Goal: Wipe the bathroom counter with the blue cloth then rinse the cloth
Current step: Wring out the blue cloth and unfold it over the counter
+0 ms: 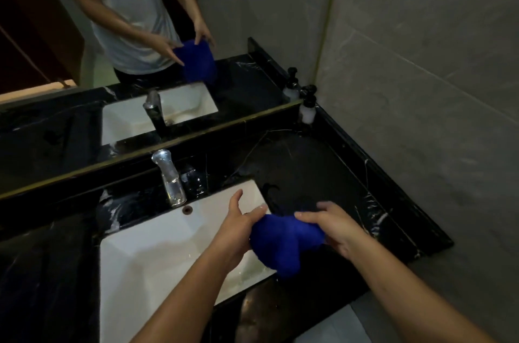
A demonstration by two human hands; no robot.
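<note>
Both hands hold the blue cloth between them, above the right edge of the white sink where it meets the black marble counter. The left hand grips the cloth's left end: its thumb lies along the top of the fabric, and its index finger points up and away toward the tap, while the other fingers are hidden under the cloth, so how tightly they curl cannot be told. The right hand pinches the cloth's right end, fingers laid over the top and the thumb tucked beneath. The cloth is bunched between the two grips, with a fold hanging down below them over the sink's front right corner. Beyond the left hand's fingertips stands the chrome tap, with a small overflow hole in the sink wall just below it. Far past the right hand, in the counter's back corner against the wall, stands a white pump bottle. The mirror behind the counter reflects the person's arms and the cloth.
</note>
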